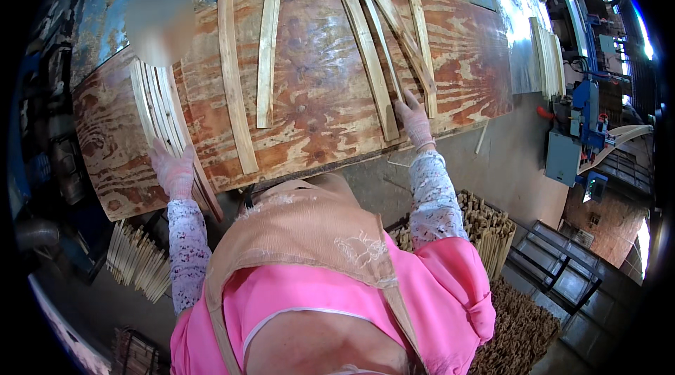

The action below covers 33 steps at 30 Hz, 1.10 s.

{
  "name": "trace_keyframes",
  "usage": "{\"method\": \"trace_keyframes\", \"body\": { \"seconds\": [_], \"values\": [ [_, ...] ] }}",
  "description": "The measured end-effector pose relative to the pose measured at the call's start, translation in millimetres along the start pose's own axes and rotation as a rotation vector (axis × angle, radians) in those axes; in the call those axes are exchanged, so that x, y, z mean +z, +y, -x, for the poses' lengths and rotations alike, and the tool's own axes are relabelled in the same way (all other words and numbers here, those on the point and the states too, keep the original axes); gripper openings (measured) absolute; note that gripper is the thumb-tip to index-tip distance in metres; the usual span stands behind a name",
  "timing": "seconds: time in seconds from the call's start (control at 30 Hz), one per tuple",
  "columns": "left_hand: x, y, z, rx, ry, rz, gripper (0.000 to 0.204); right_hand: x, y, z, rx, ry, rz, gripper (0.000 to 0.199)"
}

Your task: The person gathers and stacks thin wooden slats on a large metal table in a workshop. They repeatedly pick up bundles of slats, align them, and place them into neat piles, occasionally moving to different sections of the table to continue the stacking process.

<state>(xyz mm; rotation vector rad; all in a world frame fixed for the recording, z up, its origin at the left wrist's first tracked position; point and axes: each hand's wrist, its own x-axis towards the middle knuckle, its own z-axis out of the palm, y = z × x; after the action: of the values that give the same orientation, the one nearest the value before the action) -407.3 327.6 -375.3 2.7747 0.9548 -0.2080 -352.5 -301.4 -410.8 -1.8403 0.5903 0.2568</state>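
We are laying slats on the board [309, 94]: our left hand [174, 171] clasps a slat bundle [158, 104] at its near edge, right hand [413, 120] presses flat, ungrasping, on one slat [369, 59]; next we should align it.

The person wears a bright pink top, white floral lace sleeves, pink knit gloves and a peach scarf.
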Motion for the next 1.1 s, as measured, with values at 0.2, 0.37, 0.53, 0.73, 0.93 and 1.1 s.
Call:
{"method": "trace_keyframes", "body": {
  "seconds": [0.2, 0.37, 0.53, 0.73, 0.93, 1.1],
  "values": [
    [15.0, -20.2, 1.3, 0.082, 0.098, -0.026, 0.100, 39.4, 12.1, 28.6, -0.234, 0.224, 0.211, 0.062],
    [17.5, -0.3, 19.1, 0.426, 0.396, 0.032, 0.095, 64.0, -25.4, 59.0, -0.334, 0.336, 0.563, 0.060],
    [45.4, 130.3, 52.4, 0.407, -0.166, 1.152, 0.081, 182.1, -103.8, 104.8, -0.432, 0.086, 0.219, 0.063],
    [13.5, 150.9, 16.8, -0.114, -0.523, 1.463, 0.042, 246.9, -123.5, 135.8, -0.775, -0.293, 0.398, 0.043],
    [-39.2, 15.1, 0.0, -0.099, -0.545, 1.544, 0.076, 177.9, -74.0, 62.1, -0.579, -0.069, 0.241, 0.039],
    [-42.5, -44.8, -10.9, -0.340, -0.512, 1.652, 0.089, 191.4, -64.6, 51.2, -0.520, -0.092, 0.302, 0.043]
  ]
}}
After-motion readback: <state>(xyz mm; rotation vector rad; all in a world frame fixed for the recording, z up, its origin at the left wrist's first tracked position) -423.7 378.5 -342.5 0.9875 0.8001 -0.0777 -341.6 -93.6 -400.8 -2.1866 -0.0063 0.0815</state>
